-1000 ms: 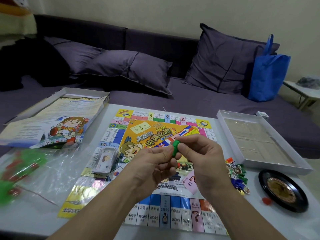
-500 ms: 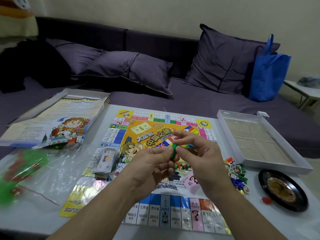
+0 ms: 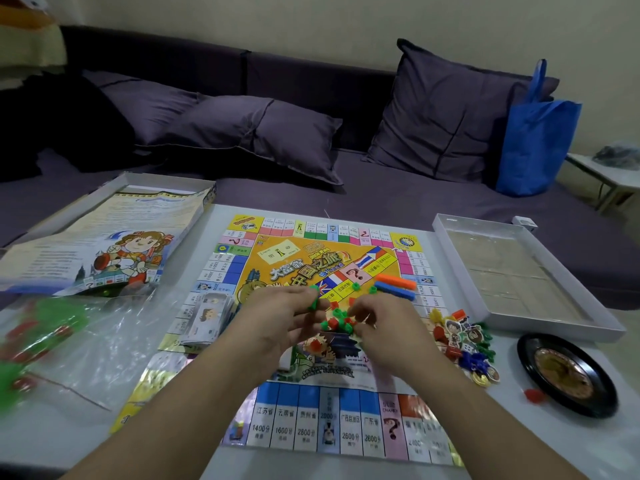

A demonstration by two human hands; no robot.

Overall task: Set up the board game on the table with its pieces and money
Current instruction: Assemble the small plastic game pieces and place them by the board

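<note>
The colourful game board (image 3: 304, 424) lies flat in the middle of the white table. Both hands hover low over its centre. My left hand (image 3: 284, 320) pinches a small green plastic piece (image 3: 313, 300) between thumb and fingers. My right hand (image 3: 388, 327) has its fingertips bent down into a little heap of green and red houses (image 3: 337, 322); whether it pinches one is hidden. An orange stick (image 3: 394, 281) and a blue stick (image 3: 394, 292) lie just beyond. A stack of play money (image 3: 207, 317) sits on the board's left edge.
Character tokens and coloured stands (image 3: 464, 337) are heaped right of the board, beside a black roulette wheel (image 3: 568, 372) and a red piece (image 3: 533, 396). The white box tray (image 3: 446, 237) stands at the right, the box lid with a rules sheet (image 3: 104, 244) and a plastic bag (image 3: 76, 348) at the left.
My hands have come apart and dropped toward the board. The green piece stays with the left hand, and the right hand has lowered to the heap of houses.
</note>
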